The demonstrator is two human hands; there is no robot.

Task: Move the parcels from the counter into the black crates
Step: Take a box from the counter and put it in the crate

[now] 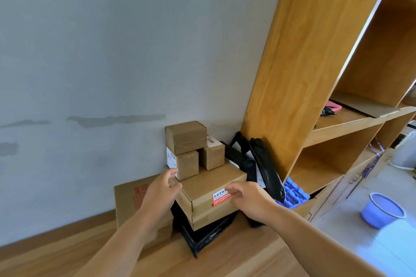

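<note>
On the wooden counter [225, 252], against the grey wall [112, 51]: a stack of parcels. Base item, a black plastic-wrapped parcel [202, 236]; above it a thin flat carton, only its edge showing; above that a wide flat carton [209, 193] with a red-and-white label [221, 197] on its near corner. Upon the wide carton, two small cartons side by side: the left one [185, 165] with a white shipping label, the right one [212, 155] set slightly behind. Topmost, a medium taped carton [186, 136] resting across the left one. To the left of the stack, a larger brown carton [128, 200] with red print, standing on the counter. To the right, black poly-bag parcels [261, 164] leaning against the wooden shelving unit [292, 74], with a blue plastic item [293, 193] beside them. Left hand [161, 189], fingers loose and spread, at the wide carton's left corner, grasping nothing. Right hand [244, 195], fingers loosely curved, over the labelled corner; contact cannot be told. On the floor, lower right: one blue plastic basin [382, 209].
</note>
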